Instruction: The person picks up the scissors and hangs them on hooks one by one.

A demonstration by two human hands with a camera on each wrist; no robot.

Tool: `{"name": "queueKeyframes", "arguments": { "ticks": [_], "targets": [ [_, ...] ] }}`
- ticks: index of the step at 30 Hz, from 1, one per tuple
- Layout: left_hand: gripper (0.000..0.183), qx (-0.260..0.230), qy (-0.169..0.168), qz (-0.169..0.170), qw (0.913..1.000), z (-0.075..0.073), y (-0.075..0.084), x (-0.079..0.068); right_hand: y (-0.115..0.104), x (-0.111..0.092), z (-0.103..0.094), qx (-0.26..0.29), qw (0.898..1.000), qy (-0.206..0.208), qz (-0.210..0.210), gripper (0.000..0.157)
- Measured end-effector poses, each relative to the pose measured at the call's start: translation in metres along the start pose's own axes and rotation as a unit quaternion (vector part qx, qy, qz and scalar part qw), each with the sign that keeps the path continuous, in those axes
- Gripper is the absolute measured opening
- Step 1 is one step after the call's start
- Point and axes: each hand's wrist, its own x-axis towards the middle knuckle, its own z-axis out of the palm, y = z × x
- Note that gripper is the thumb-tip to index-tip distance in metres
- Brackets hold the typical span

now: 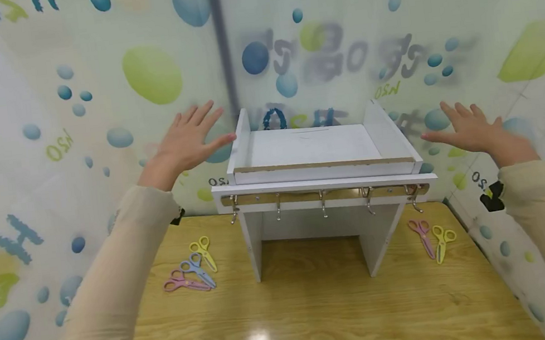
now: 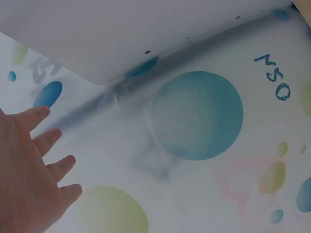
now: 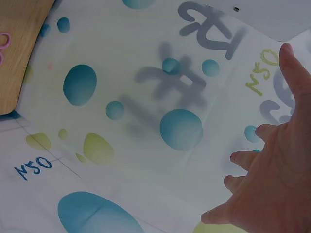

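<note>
My left hand (image 1: 188,141) is raised with fingers spread, beside the left wall of a white shelf (image 1: 323,171). On the shelf's other side my right hand (image 1: 474,127) is also up, its fingers stretched out. Neither hand holds anything. The shelf stands on a wooden table and has a front rail with several metal hooks (image 1: 323,203). Left of it lie yellow scissors (image 1: 204,253), blue scissors (image 1: 197,269) and pink scissors (image 1: 184,281). To its right are another pink pair of scissors (image 1: 423,236) and another yellow pair of scissors (image 1: 442,241).
The wooden table (image 1: 320,321) reaches toward me, with a bright reflection near its front. A pale curtain (image 1: 144,16) printed with blue and green dots and letters hangs behind and at both sides. The shelf's top tray (image 1: 310,146) has raised side walls.
</note>
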Motion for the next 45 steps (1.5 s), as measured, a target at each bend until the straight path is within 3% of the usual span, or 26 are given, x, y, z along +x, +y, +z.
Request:
{"name": "queueKeyframes", "arguments": {
  "ticks": [7,12,18,23,35,40,45],
  "targets": [
    [0.083,-0.026,-0.005,0.076,0.9967,0.0,0.024,-0.005,0.002,-0.003,0.014,0.005,1.0,-0.008,0.002,0.11],
    [0.079,-0.066,-0.015,0.113,0.9913,0.003,0.034,-0.013,0.002,-0.001,0.023,0.01,1.0,-0.007,0.0,0.111],
    [0.066,-0.142,-0.034,0.153,0.9775,0.014,0.04,-0.018,0.006,-0.004,0.036,0.015,1.0,-0.007,0.001,0.112],
    [0.053,-0.164,-0.035,0.19,0.9673,0.027,0.04,-0.016,0.015,-0.006,0.05,0.019,1.0,-0.002,-0.001,0.111],
    [0.051,-0.164,-0.019,0.201,0.9655,0.03,0.042,-0.016,0.044,-0.006,0.11,0.024,0.998,0.051,-0.033,0.093],
    [0.054,-0.173,-0.01,0.201,0.9642,0.031,0.041,-0.015,0.053,-0.014,0.138,0.052,0.995,0.067,-0.047,0.096],
    [0.052,-0.173,-0.009,0.201,0.9642,0.033,0.041,-0.017,0.06,-0.025,0.165,0.065,0.995,0.064,-0.033,0.101]
  ]
}}
